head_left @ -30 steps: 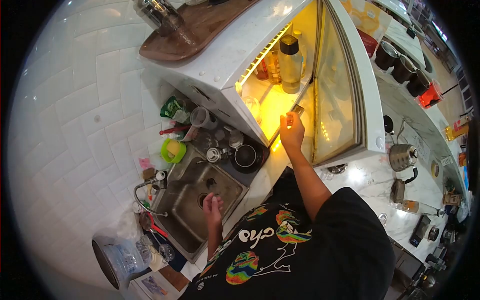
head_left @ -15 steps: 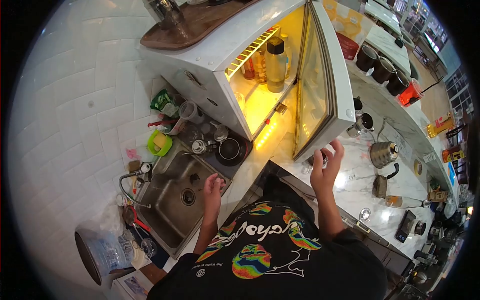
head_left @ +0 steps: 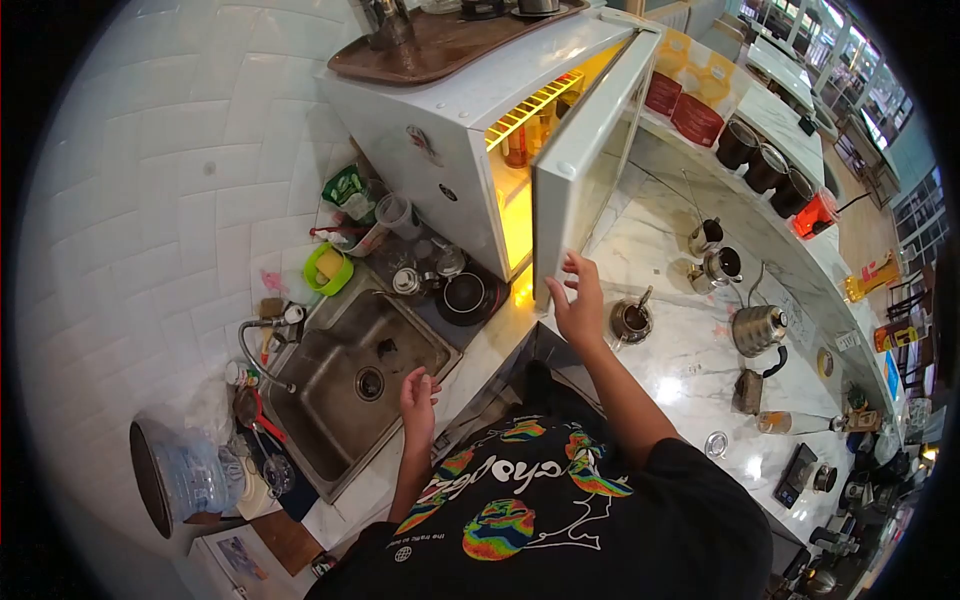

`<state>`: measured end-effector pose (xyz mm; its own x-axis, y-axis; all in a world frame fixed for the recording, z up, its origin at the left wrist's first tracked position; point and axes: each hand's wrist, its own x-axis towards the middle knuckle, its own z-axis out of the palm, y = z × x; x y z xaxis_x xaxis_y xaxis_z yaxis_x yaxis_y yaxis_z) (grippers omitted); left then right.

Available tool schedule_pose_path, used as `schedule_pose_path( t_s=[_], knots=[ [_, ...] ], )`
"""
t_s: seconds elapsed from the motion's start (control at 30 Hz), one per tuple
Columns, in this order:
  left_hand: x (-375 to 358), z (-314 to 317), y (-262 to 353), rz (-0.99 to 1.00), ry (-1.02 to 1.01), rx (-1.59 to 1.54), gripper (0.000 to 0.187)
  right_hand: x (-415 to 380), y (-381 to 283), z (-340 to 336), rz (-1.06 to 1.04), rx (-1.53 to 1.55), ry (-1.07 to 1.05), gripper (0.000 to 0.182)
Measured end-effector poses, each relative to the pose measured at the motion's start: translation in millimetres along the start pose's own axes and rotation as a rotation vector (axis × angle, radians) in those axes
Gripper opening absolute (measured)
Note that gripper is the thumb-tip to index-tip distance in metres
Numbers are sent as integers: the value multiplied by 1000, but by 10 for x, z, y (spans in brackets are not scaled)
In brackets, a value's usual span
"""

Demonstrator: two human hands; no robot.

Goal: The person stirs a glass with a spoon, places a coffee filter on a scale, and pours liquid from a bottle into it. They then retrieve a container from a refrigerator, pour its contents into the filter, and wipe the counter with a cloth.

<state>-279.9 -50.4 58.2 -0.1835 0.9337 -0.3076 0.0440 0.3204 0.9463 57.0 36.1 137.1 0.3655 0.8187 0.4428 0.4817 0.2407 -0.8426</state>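
Observation:
A small lit fridge (head_left: 455,160) stands on the counter with its glass door (head_left: 585,165) partly open. My right hand (head_left: 580,305) is at the door's near edge, fingers apart and the tips against or very close to it; contact is hard to tell. Behind the door, an orange bottle (head_left: 515,145) shows below the yellow wire shelf (head_left: 530,105); other contents are hidden. My left hand (head_left: 420,397) hangs with loosely bent, parted fingers near the right rim of the steel sink (head_left: 340,440), holding nothing. A metal pitcher (head_left: 631,318) stands just right of my right hand.
A brown tray (head_left: 430,55) lies on top of the fridge. Left of it are a green bowl with a sponge (head_left: 328,268) and a black-rimmed cup (head_left: 465,295). The marble counter on the right holds a gooseneck kettle (head_left: 760,330), a clear bottle (head_left: 790,422) and a scale (head_left: 796,475).
The fridge door has swung leftward toward shut, hiding the tall black-capped bottle. My right hand has moved left with it. My left hand has shifted slightly down. The view has shifted a little.

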Motion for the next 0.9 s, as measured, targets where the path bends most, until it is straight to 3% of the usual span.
schedule_pose_path(
  t_s=[0.27,0.47,0.67,0.9],
  knots=[
    [-357,-283,-128,-32,128,-35,35,325,-155,555,67,7,15,57],
    [-487,-329,-264,-37,91,27,38,345,-159,522,73,24,-1,54],
    [-440,-89,-91,-8,-31,90,36,-15,83,-76,203,95,-27,49],
    [-418,424,-64,34,-196,175,35,-1284,279,-1232,476,102,0,43]
  ],
)
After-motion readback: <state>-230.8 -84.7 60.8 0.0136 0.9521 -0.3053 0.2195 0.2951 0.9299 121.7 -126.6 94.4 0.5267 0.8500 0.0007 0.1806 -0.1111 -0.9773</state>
